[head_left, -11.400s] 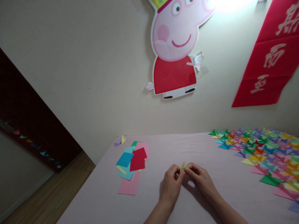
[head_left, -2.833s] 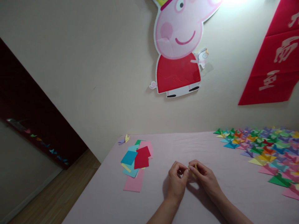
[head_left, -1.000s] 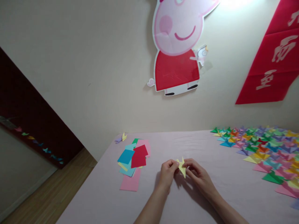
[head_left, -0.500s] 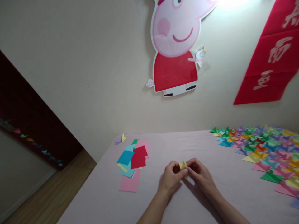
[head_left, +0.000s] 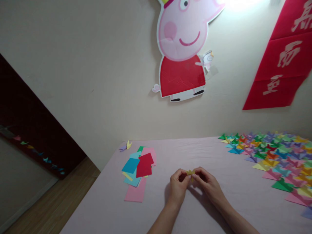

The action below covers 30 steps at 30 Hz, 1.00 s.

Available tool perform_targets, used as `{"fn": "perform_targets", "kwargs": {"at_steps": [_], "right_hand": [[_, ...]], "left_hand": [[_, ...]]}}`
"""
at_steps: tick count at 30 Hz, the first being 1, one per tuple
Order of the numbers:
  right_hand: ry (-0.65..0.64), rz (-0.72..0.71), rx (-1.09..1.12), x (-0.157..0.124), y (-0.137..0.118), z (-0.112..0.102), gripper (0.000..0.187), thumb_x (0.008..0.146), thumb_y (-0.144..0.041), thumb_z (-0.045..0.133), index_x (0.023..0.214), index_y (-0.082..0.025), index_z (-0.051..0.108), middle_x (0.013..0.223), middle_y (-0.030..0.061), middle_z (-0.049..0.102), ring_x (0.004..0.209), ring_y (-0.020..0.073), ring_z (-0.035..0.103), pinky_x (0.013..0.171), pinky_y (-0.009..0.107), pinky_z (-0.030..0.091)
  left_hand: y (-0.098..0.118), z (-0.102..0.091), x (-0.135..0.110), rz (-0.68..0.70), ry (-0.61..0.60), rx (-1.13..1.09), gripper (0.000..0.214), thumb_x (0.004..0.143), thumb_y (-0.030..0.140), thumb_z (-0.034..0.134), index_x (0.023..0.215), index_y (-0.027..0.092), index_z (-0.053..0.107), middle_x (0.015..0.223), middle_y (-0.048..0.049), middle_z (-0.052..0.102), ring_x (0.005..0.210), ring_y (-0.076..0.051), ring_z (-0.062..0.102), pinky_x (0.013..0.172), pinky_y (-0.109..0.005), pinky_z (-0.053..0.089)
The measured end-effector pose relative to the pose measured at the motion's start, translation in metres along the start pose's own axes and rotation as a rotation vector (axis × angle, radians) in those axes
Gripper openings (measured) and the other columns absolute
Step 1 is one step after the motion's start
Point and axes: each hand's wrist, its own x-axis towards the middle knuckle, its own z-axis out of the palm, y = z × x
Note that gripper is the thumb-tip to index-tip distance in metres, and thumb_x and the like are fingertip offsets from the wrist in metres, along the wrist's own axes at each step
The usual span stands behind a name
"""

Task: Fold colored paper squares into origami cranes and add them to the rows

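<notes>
A small folded yellow paper piece (head_left: 190, 172) is pinched between both my hands just above the pale pink table (head_left: 161, 208). My left hand (head_left: 178, 186) grips its left side with curled fingers. On its right side my right hand (head_left: 207, 184) is closed, thumb and fingers pressed together. Most of the yellow paper is hidden by my fingertips; only its upper tips show.
A loose pile of flat coloured paper squares (head_left: 138, 169) lies to the left. Two small folded pieces (head_left: 126, 146) sit at the table's far left corner. Several rows of folded coloured paper figures (head_left: 275, 159) cover the right side. The wall stands behind; the wooden floor (head_left: 51, 208) drops off left.
The yellow paper, held up and more exposed a second ago, has been drawn down between my fingertips. Both hands have closed in together and sit slightly lower.
</notes>
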Motion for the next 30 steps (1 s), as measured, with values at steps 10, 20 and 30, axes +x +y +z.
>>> {"fn": "perform_targets", "kwargs": {"at_steps": [10,20,30], "right_hand": [[0.014,-0.004,0.009,-0.003,-0.005,0.002,0.041,0.067,-0.06,0.077,0.069,-0.02,0.069,0.07,0.0025,0.067,0.069,0.0201,0.06,0.066,0.033,0.049],[0.054,0.014,0.087,-0.001,0.003,0.001,0.037,0.063,-0.053,0.083,0.066,-0.02,0.065,0.068,0.001,0.064,0.066,0.0186,0.057,0.063,0.032,0.047],[0.062,0.05,0.095,0.003,0.008,0.0,0.044,0.06,-0.047,0.084,0.089,-0.023,0.062,0.064,-0.0035,0.059,0.059,0.0162,0.056,0.054,0.027,0.046]], "left_hand": [[-0.002,0.002,0.0,0.006,0.07,-0.083,0.023,0.071,0.037,0.075,0.076,0.018,0.065,0.075,-0.0025,0.065,0.072,-0.018,0.058,0.069,-0.028,0.045],[-0.006,0.003,0.0,-0.048,0.106,-0.136,0.025,0.066,0.034,0.077,0.07,0.018,0.058,0.066,0.002,0.057,0.064,-0.014,0.05,0.064,-0.025,0.041],[0.0,0.002,-0.001,-0.074,0.113,-0.184,0.046,0.064,0.031,0.081,0.092,0.023,0.045,0.064,0.0067,0.055,0.057,-0.011,0.051,0.054,-0.02,0.036]]}}
